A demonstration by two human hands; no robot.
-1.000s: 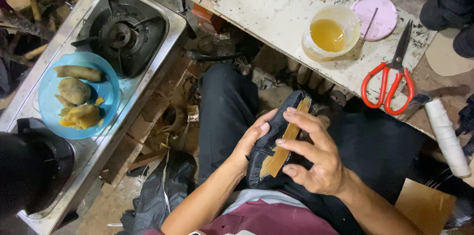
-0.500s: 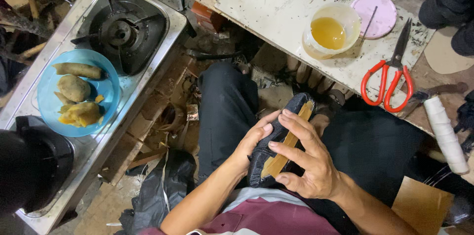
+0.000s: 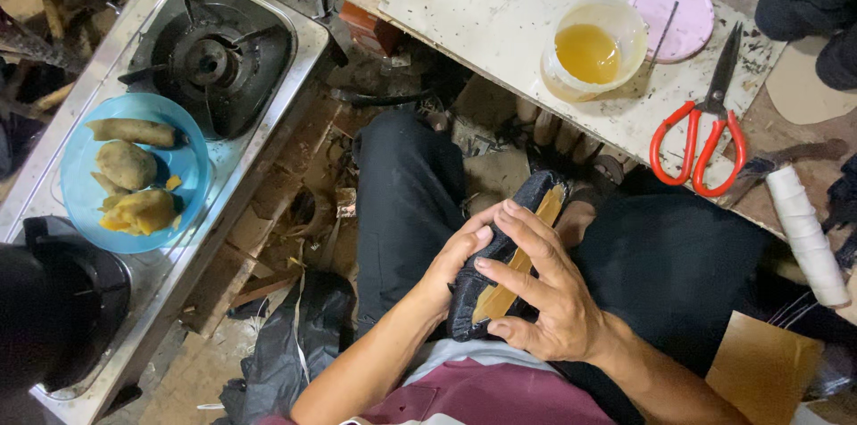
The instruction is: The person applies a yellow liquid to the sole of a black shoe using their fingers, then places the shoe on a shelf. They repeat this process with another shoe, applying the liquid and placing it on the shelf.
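Note:
A dark shoe upper with a tan insole strip rests on my lap, sole side up. My left hand cups its left edge, fingers curled onto it. My right hand lies over the right side, fingers spread across the dark material and the tan strip. Both hands grip the same piece between my black-trousered legs.
A stained white board ahead carries a plastic tub of amber glue, a pink lid and red-handled scissors. A spool of white thread lies at right. At left, a gas stove and a blue plate of food.
My right hand has slid slightly along the shoe piece, fingers pressing lower over the tan strip. The left hand keeps its hold.

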